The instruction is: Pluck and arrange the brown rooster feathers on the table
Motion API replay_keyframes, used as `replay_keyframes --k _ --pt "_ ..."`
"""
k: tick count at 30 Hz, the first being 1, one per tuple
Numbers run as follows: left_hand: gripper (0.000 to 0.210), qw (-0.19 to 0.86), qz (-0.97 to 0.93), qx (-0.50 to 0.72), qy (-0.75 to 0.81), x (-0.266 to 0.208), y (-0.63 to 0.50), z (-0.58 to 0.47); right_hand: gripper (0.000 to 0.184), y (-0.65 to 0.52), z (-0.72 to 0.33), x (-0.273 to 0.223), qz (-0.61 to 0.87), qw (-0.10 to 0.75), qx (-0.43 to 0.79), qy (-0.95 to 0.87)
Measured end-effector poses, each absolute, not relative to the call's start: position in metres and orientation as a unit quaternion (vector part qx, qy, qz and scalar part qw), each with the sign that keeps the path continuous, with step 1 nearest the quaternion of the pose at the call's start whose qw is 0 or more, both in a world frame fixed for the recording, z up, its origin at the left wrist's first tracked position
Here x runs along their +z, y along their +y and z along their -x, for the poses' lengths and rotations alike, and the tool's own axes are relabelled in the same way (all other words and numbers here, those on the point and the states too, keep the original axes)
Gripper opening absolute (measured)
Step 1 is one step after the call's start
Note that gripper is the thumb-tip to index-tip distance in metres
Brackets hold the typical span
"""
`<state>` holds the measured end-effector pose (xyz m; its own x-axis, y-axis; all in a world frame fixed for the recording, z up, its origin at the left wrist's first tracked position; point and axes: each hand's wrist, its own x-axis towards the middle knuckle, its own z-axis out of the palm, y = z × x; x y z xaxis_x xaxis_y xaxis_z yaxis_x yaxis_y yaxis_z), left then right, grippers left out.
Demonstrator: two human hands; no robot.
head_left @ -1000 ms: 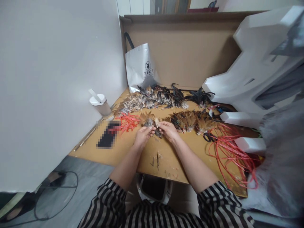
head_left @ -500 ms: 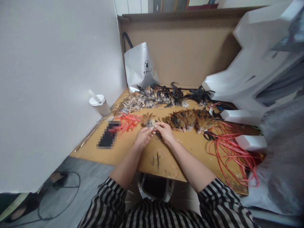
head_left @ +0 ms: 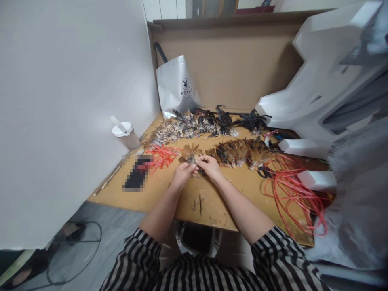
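Note:
A small bunch of brown feathers (head_left: pixel 191 151) is pinched at its base between my two hands, its tips fanned away from me. My left hand (head_left: pixel 183 173) closes on the base from the left, fingers curled. From the right, my right hand (head_left: pixel 210 166) pinches the same base with thumb and forefinger; the fingertips nearly meet. Just beyond and to the right lies a row of brown and black feather bunches (head_left: pixel 238 153). Cut red plastic strips (head_left: pixel 163 157) lie to the left of the held bunch. Whatever binds the base is hidden by my fingers.
Speckled feather bunches (head_left: pixel 188 125) line the table's back, before a silver bag (head_left: pixel 176 85). A lidded cup (head_left: pixel 129 137) and a blurred-out dark object (head_left: pixel 138 173) are at left. Black-handled scissors (head_left: pixel 265 172), long red strips (head_left: pixel 291 190) and white foam (head_left: pixel 317 180) occupy the right.
The held feathers now show more of their brown tips, spread wider above my fingers. Both hands stay together at the base; the whole view has shifted slightly.

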<state>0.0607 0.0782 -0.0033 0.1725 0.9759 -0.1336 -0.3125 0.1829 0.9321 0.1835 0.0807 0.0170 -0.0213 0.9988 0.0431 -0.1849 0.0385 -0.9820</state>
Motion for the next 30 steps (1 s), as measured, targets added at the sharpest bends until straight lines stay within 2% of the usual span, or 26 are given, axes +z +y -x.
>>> replay_keyframes --k 8,17,27,30 --pt "0.027 0.674 -0.377 0.505 0.386 -0.003 0.076 -0.060 0.026 0.077 -0.177 0.019 0.425 0.575 0.569 -0.406" --pt "0.025 0.644 -0.395 0.518 0.401 -0.005 0.078 -0.060 0.026 0.079 -0.180 0.014 0.412 0.555 0.579 -0.433" --pt "0.025 0.613 -0.305 0.625 0.375 0.006 0.089 -0.036 0.019 0.099 -0.209 0.017 0.485 0.581 0.407 -0.511" --pt "0.026 0.606 -0.305 0.632 0.374 0.009 0.088 -0.027 0.018 0.104 -0.220 0.013 0.508 0.545 0.365 -0.558"
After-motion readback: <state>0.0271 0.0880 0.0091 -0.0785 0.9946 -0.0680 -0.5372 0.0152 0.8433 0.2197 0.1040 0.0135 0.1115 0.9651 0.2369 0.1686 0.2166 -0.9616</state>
